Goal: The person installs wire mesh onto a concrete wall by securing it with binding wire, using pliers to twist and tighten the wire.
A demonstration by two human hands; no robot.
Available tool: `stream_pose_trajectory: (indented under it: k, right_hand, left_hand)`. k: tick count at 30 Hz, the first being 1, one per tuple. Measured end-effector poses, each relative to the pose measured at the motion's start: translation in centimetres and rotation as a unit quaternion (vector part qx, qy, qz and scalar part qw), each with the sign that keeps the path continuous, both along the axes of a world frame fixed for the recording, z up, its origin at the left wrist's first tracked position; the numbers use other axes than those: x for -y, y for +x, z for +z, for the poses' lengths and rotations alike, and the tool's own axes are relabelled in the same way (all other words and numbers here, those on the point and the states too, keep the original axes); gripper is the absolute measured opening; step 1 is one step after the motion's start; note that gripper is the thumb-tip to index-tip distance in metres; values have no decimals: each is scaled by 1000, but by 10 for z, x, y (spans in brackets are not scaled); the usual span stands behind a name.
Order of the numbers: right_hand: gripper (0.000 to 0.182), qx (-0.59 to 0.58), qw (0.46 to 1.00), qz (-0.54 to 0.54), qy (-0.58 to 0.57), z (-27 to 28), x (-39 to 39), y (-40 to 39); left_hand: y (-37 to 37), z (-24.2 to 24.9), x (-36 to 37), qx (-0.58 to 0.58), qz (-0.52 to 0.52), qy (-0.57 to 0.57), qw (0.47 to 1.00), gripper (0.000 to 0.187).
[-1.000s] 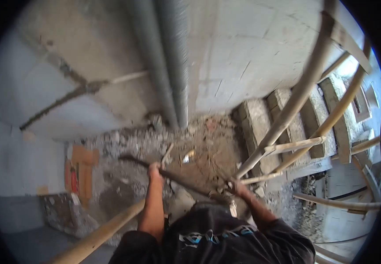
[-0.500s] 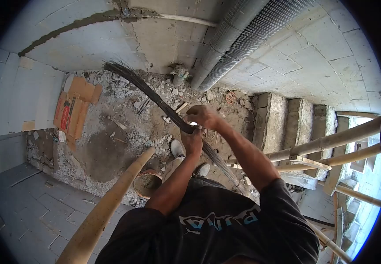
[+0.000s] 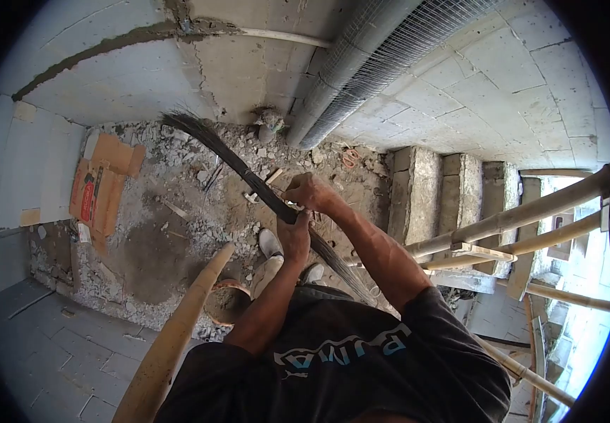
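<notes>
A long bundle of thin dark strands (image 3: 245, 173) runs diagonally across my front, from a frayed upper-left end to a paler lower-right end. Whether the strands are wire or broom sticks is not clear. My left hand (image 3: 296, 236) is wrapped around the middle of the bundle. Just above it, my right hand (image 3: 310, 194) is closed, fingers pinched beside the bundle. What those fingertips hold, if anything, is too small to make out.
Rubble covers the floor around my shoes. A torn cardboard box (image 3: 100, 187) lies left, near a bucket (image 3: 227, 302) and a leaning pole (image 3: 178, 331). Rolled wire mesh (image 3: 382, 67) leans on the wall. Concrete steps (image 3: 421, 194) and bamboo poles (image 3: 530, 211) stand right.
The view has shifted slightly, so the surroundings sit further left. My left hand still grips the bundle, and my right hand stays close above it with its fingers slightly repositioned.
</notes>
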State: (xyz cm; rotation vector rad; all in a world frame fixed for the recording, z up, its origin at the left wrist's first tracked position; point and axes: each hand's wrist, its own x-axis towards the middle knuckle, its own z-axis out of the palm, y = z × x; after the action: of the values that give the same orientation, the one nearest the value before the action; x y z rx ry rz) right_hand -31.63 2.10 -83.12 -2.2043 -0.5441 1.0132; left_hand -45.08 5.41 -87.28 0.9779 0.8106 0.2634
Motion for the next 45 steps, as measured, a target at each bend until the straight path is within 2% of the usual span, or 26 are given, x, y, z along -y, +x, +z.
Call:
stream_pose_trajectory:
  k: [3, 5, 8, 11, 13, 14, 15, 16, 17, 19, 20, 21, 22, 24, 26, 28, 29, 30, 32, 33, 34, 36, 38, 42, 43, 45]
  right_hand:
    - [31, -167, 984, -48, 36, 7, 9, 9]
    - [31, -326, 935, -131, 50, 3, 16, 10]
    - [31, -356, 914, -174, 84, 11, 24, 6]
    - [31, -240, 967, -76, 24, 17, 27, 11]
    - [30, -64, 988, -8, 143, 18, 32, -5]
    - [30, 1, 986, -5, 164, 16, 33, -11]
    - [30, 68, 981, -3, 180, 15, 34, -16]
    - [29, 105, 981, -34, 159, 17, 35, -14]
    - [28, 148, 983, -33, 102, 39, 35, -16]
    - [27, 199, 979, -35, 20, 84, 45, -16]
    - [26, 210, 977, -30, 0, 97, 50, -13]
    - [25, 193, 981, -36, 0, 125, 68, -13]
    - [23, 176, 983, -42, 1, 152, 86, -12]
    - [18, 154, 982, -103, 25, 200, 135, -16]
    - [16, 160, 969, -184, 28, 227, 193, -25]
    - [14, 87, 942, -319, 58, 261, 232, -45]
    - [14, -64, 910, -341, 228, 258, 245, -54]
    - [14, -56, 909, -354, 213, 261, 238, -62]
    - [14, -46, 858, -381, 343, 267, 231, -59]
    - [14, -69, 834, -410, 362, 267, 228, -51]
    - [14, -52, 824, -433, 362, 262, 218, -42]
    - [15, -19, 803, -480, 351, 253, 183, -24]
    - [19, -65, 875, -390, 279, 242, 136, -26]
    - [24, -34, 938, -278, 204, 211, 47, -5]
    - [23, -64, 920, -309, 233, 216, 23, 12]
    - [27, -48, 790, -361, 494, 241, -35, 62]
  left_hand:
    - [-6, 7, -1, 1, -30, 95, 995, 42]
    - [-8, 36, -7, -27, -48, 57, 997, 50]
    - [-14, 36, -12, -85, -84, 58, 991, 58]
    - [-13, 22, -9, -73, -48, 78, 993, 62]
    - [-9, 27, -13, -81, -39, 69, 994, 62]
    - [-7, 13, -11, -34, 1, 83, 996, 57]
    - [-3, 22, -15, -71, 14, 62, 995, 52]
    - [-2, -33, -16, -40, 36, 119, 991, 50]
    - [2, 1, -25, -75, 9, 65, 995, 52]
    - [8, -78, -33, -39, 129, 96, 986, 40]
    - [10, -52, -46, -87, 120, 2, 989, 34]
    - [22, -45, -48, -87, 129, 49, 987, 36]
    - [16, -75, -78, -131, 122, 33, 983, 44]
    - [27, -108, -115, -145, 160, 98, 972, 55]
    - [44, -48, -141, -209, 153, 83, 962, 65]
    - [65, -48, -177, -213, 215, 7, 953, 73]
    - [77, -46, -192, -202, 226, -22, 953, 72]
    - [86, -43, -205, -193, 239, -48, 950, 71]
    - [87, -77, -220, -198, 230, -6, 953, 68]
    - [85, -96, -229, -198, 225, 16, 954, 67]
    - [77, -107, -231, -186, 217, -4, 958, 53]
    - [59, -59, -200, -193, 192, 19, 962, 57]
    - [46, -102, -200, -218, 175, 38, 959, 59]
    - [22, -94, -160, -189, 136, 105, 967, 64]
    - [23, -74, -150, -198, 118, 117, 966, 65]
    - [27, -55, -116, -238, 93, 169, 952, 63]
